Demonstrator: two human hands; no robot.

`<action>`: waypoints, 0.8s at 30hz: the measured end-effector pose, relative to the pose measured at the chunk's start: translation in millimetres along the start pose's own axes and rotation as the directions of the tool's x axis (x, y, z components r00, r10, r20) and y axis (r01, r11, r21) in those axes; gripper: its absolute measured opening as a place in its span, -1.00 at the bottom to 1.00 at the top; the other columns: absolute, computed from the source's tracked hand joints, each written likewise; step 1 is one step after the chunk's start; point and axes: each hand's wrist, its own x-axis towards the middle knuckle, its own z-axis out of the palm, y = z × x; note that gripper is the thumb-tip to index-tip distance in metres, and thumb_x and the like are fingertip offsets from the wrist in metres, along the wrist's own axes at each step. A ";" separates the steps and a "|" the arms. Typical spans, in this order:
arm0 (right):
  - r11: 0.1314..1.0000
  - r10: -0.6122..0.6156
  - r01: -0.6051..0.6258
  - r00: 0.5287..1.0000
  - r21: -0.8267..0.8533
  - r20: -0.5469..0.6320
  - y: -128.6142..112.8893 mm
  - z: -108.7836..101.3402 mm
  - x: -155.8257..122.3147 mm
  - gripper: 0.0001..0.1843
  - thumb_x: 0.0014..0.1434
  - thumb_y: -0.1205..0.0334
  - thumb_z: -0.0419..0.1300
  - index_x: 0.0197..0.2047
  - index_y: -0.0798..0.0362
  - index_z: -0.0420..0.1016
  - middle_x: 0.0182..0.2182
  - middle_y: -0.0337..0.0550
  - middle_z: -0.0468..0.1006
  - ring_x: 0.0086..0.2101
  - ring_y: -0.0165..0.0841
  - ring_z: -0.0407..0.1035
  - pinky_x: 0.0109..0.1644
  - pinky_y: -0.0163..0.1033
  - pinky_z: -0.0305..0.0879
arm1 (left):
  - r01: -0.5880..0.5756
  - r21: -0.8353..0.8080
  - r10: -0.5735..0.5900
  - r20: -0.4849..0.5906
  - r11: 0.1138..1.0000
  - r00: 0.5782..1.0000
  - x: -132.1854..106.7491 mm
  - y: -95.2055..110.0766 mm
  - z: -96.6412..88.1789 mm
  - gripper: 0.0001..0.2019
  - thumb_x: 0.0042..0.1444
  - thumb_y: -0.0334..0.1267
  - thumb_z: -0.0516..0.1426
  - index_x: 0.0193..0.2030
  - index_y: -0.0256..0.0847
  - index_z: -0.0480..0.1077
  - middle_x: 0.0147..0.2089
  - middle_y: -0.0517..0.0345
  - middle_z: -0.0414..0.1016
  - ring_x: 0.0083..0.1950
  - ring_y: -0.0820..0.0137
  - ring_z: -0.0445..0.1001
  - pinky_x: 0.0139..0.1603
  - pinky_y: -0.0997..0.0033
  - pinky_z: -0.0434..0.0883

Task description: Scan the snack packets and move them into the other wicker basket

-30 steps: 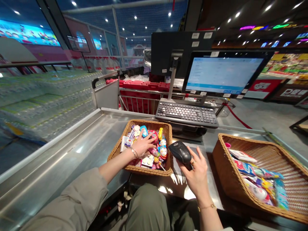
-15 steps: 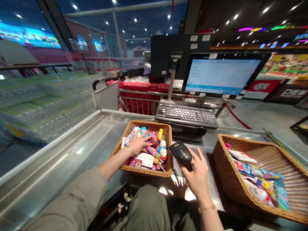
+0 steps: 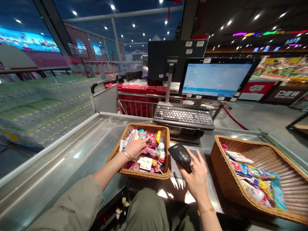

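My left hand [image 3: 136,146] reaches into a wicker basket [image 3: 125,171] full of small sweets and toy packets, its fingers spread flat over them, fingertips touching a round red packet [image 3: 151,140]. My right hand [image 3: 196,175] holds a black barcode scanner [image 3: 180,154] just right of that basket, above the steel counter, with the scanner's head pointing left and up.
A second wicker basket [image 3: 226,183] at the right holds several scanned packets. Behind stand a keyboard [image 3: 184,116], a lit screen [image 3: 214,79] and a dark monitor back [image 3: 168,54]. The steel counter [image 3: 72,157] runs left; red crates [image 3: 137,93] lie behind it.
My left hand has shifted slightly left and back among the packets in the basket. The right hand keeps the scanner in place. The view has tilted a little downward.
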 end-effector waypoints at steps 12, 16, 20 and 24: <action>0.999 -0.040 0.038 0.998 -0.030 -0.056 -5.9 -3.7 1.5 -0.77 0.14 0.03 0.24 -0.22 -0.02 0.56 0.14 -0.06 0.47 0.31 0.06 0.04 0.25 0.39 0.04 | 0.163 0.130 -0.119 -0.292 0.978 0.949 -1.5 39.3 -40.2 -0.82 0.19 -0.18 0.19 -0.10 -0.11 0.53 0.41 0.02 0.19 0.48 -0.07 -0.03 0.32 -0.56 -0.50; 0.995 -0.087 0.082 0.994 -0.061 -0.071 -7.8 -7.5 1.8 -0.82 0.13 0.10 0.25 -0.23 -0.01 0.54 0.14 -0.04 0.47 0.31 0.07 0.04 0.24 0.40 0.02 | 0.169 0.131 -0.107 -0.387 0.977 0.916 8.6 53.6 -43.0 -0.85 0.18 -0.19 0.20 -0.15 -0.10 0.54 0.38 0.04 0.24 0.46 -0.08 0.01 0.31 -0.60 -0.45; 0.990 -0.120 0.112 0.988 -0.084 -0.096 -7.9 -9.7 2.4 -0.85 0.13 0.16 0.24 -0.23 0.00 0.52 0.13 -0.03 0.48 0.31 0.04 0.04 0.26 0.37 0.02 | 0.179 0.158 -0.093 -0.438 0.971 0.894 17.5 63.4 -44.0 -0.86 0.18 -0.18 0.20 -0.15 -0.09 0.53 0.38 0.04 0.24 0.46 -0.06 0.01 0.30 -0.57 -0.51; 0.984 -0.148 0.138 0.985 -0.112 -0.084 -2.3 -9.9 1.5 -0.83 0.10 0.18 0.26 -0.21 0.00 0.52 0.14 -0.04 0.47 0.32 0.04 0.03 0.26 0.35 0.01 | 0.179 0.173 -0.080 -0.462 0.968 0.883 22.8 71.2 -43.9 -0.87 0.17 -0.16 0.21 -0.18 -0.07 0.54 0.39 0.07 0.22 0.47 -0.06 0.00 0.30 -0.54 -0.54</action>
